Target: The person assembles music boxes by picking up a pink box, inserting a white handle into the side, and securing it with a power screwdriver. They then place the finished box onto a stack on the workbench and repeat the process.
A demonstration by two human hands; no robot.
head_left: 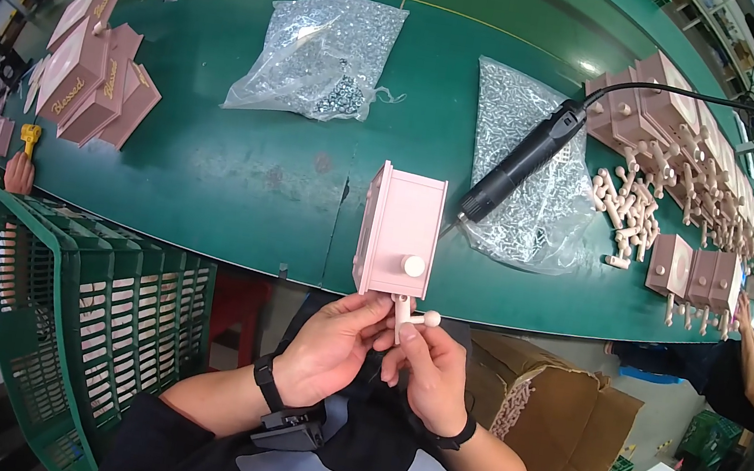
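Observation:
A pink box (405,230) with a round pale knob (413,266) lies at the table's near edge, right in front of me. Just below its near end is a small pink crank handle (404,319) with a ball-tipped side arm. My right hand (432,378) pinches this handle between thumb and fingers. Closed beside it, my left hand (327,349) has its fingertips at the handle's upper end, close under the box; what they grip is hidden. A black electric screwdriver (528,156) rests on a clear bag of screws (532,228) to the right.
Another bag of small metal parts (326,50) lies farther back. Pink boxes are stacked at left (95,80) and right (698,146), near a pile of loose handles (626,213). A green crate (104,323) stands left, a cardboard box (564,416) right. Other people work at both sides.

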